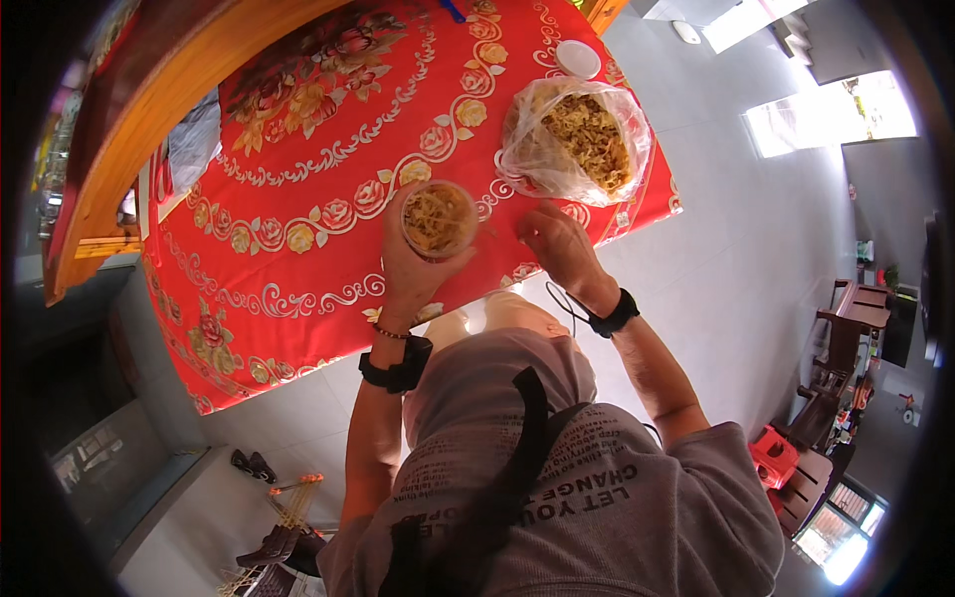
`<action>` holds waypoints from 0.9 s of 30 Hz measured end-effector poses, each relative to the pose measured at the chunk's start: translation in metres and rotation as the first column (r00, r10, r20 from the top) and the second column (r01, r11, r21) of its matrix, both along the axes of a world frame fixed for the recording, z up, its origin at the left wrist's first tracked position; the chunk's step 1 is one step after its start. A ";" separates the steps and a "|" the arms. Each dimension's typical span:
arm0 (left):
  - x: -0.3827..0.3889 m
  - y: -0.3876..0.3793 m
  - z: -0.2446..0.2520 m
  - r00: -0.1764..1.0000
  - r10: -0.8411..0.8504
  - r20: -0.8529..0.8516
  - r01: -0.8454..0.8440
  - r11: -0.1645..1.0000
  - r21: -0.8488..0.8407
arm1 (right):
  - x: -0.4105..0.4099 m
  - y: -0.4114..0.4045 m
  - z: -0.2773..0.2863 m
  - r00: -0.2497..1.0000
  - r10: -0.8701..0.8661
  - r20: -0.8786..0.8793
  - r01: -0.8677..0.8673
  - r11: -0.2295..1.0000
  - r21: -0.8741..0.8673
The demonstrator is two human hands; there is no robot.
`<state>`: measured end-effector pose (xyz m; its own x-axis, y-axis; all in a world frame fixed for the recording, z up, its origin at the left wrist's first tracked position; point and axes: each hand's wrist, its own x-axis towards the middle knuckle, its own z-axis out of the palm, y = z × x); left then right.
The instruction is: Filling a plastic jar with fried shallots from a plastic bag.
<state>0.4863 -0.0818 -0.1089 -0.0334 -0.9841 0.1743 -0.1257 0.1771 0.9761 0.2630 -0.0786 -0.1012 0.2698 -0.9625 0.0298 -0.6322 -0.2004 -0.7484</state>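
My left hand (pixel 410 276) is wrapped around a clear round plastic container (pixel 439 219), which holds light-brown shredded food and has no lid on. To its right, my right hand (pixel 559 242) hovers over the table edge with its fingers bent and their tips close together; whether something small is between them cannot be made out. Just beyond that hand lies an open clear plastic bag (pixel 522 149) filled with the same kind of brown shredded food (pixel 589 142). A round white lid (pixel 578 60) rests on the tablecloth behind the bag.
A red floral tablecloth (pixel 336 246) covers the table. At the left stands a curved orange wooden frame (pixel 149 104), with a grey plastic bag (pixel 195 145) beside it. A blue object (pixel 452 10) lies at the far edge. Dark shoes (pixel 254 466) and a red plastic stool (pixel 774 457) stand farther off.
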 end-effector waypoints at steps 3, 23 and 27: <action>0.001 0.000 0.002 1.000 -0.012 0.001 0.012 1.000 0.011 | 0.004 -0.003 0.002 0.996 0.027 -0.086 -0.030 0.999 -0.036; -0.006 -0.003 0.006 1.000 0.012 0.008 -0.012 1.000 -0.029 | -0.005 -0.034 0.077 0.861 -0.153 0.484 0.129 0.988 0.082; -0.031 -0.004 0.012 0.992 -0.001 -0.125 0.007 0.999 0.054 | 0.009 -0.026 0.151 0.783 -0.102 0.614 0.215 0.970 -0.112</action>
<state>0.4556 -0.0863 -0.0964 -0.0186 -0.9921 0.1238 -0.0014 0.1238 0.9923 0.2722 -0.1049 0.0499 -0.0129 -0.9548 0.2970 -0.1004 -0.2943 -0.9504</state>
